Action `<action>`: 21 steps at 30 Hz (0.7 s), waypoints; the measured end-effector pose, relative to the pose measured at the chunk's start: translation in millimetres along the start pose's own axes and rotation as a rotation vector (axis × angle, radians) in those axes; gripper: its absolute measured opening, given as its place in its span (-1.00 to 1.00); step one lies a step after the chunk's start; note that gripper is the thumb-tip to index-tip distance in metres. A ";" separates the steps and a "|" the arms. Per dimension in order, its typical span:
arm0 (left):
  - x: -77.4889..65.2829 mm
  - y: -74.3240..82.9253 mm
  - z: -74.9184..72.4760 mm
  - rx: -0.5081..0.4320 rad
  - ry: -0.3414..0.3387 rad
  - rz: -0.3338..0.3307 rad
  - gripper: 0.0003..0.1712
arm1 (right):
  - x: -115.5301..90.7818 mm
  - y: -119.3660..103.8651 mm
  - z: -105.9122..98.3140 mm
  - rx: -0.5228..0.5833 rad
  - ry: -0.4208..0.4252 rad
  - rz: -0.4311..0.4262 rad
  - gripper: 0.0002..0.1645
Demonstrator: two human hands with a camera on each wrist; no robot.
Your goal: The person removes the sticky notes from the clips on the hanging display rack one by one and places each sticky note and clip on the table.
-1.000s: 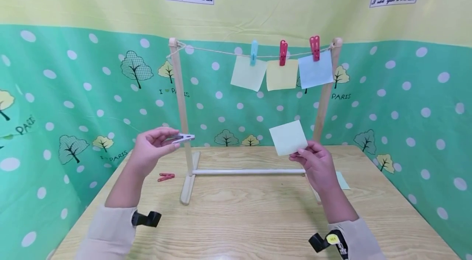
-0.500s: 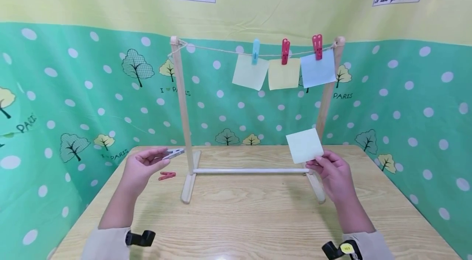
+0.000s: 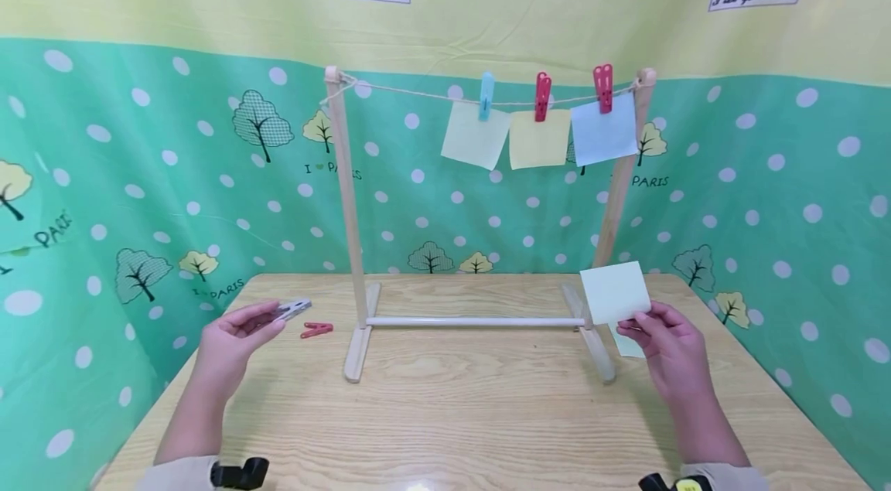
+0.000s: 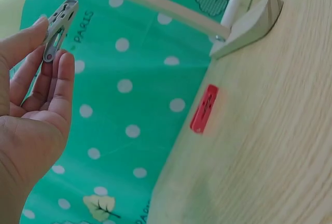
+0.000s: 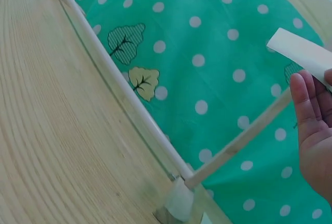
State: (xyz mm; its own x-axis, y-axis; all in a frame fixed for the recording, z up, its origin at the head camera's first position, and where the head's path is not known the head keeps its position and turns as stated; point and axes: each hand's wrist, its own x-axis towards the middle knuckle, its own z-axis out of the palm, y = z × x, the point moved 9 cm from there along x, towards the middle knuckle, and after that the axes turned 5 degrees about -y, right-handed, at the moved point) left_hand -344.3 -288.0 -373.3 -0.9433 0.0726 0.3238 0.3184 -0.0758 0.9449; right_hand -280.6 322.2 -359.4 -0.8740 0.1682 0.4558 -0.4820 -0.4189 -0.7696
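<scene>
My left hand (image 3: 233,340) pinches a grey clothespin (image 3: 292,309) between thumb and fingers, above the table's left side. In the left wrist view the grey clothespin (image 4: 60,29) points upward from the fingertips. A red clothespin (image 3: 317,330) lies on the table just right of that hand. On the right, my right hand (image 3: 671,348) holds a pale green paper square (image 3: 614,292) by its lower right corner, in front of the rack's right foot. Another pale green paper (image 3: 629,342) lies on the table, partly hidden behind that hand and the held square.
A wooden rack has a left post (image 3: 348,197), a right post (image 3: 616,205) and a white bottom bar (image 3: 473,322). From its string (image 3: 411,93) hang green (image 3: 476,137), yellow (image 3: 539,141) and blue papers (image 3: 604,131), clipped by one blue and two red clothespins. A dotted curtain stands behind.
Both hands have moved down and apart: the left one leftward with the grey clothespin, the right one rightward with the paper square. The hanging papers keep their places on the string.
</scene>
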 end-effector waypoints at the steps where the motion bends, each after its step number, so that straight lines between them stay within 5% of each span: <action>1: -1.2 -1.5 -3.2 -0.008 0.004 -0.001 -0.62 | -0.9 -1.2 -3.6 0.005 0.006 -0.001 -0.76; 12: -7.8 -12.8 -26.4 -0.102 0.035 -0.011 -0.58 | -6.5 -11.5 -31.9 0.093 0.014 0.006 -0.72; 21: -11.1 -25.0 -45.5 -0.057 0.036 -0.052 -0.58 | -9.3 -18.3 -52.0 0.137 -0.010 -0.004 -0.70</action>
State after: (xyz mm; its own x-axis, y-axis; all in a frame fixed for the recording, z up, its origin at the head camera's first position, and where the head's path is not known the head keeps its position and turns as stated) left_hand -346.1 -332.2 -402.8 -0.9617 0.0423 0.2710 0.2637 -0.1294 0.9559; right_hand -266.8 374.6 -372.8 -0.8711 0.1619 0.4637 -0.4722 -0.5362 -0.6997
